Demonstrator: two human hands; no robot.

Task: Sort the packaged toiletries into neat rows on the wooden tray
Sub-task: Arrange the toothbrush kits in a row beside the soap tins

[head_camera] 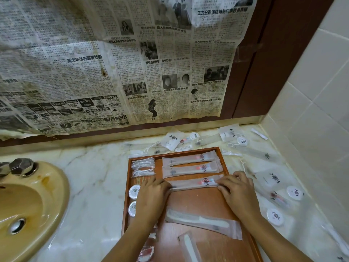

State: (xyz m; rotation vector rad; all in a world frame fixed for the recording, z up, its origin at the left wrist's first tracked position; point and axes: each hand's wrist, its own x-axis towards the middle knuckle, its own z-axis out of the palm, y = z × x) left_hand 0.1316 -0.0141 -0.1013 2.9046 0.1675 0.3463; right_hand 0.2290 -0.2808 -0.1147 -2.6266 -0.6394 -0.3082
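Both hands rest on a long toothbrush packet (192,183) lying crosswise on the wooden tray (207,203), which sits on a marble worktop (90,178). The left hand (151,195) covers the packet's left end with its fingers bent down over it; the right hand (236,188) presses fingertips (221,186) onto the right end, knuckles raised. Whether either hand actually pinches the packet or only pushes on it cannot be told from this angle.

That packet forms the 3rd row below 2 matching toothbrush packets (190,164) set parallel at the tray's far end. A small stack of floss pick sachets (143,166) fills the far left corner, and 2 round white discs (134,200) line the left edge just beside the left wrist. Nearer the camera, a packaged comb (204,222) lies at a slant across the tray, with another white packaged item (188,246) below it, partly cut off.

Unsorted packets (217,139) are scattered on the worktop beyond the tray, and more discs and sachets (283,199) lie to its right. A yellowed basin (28,205) with a metal tap (20,166) occupies the left, and old newspaper (113,63) covers the wall behind
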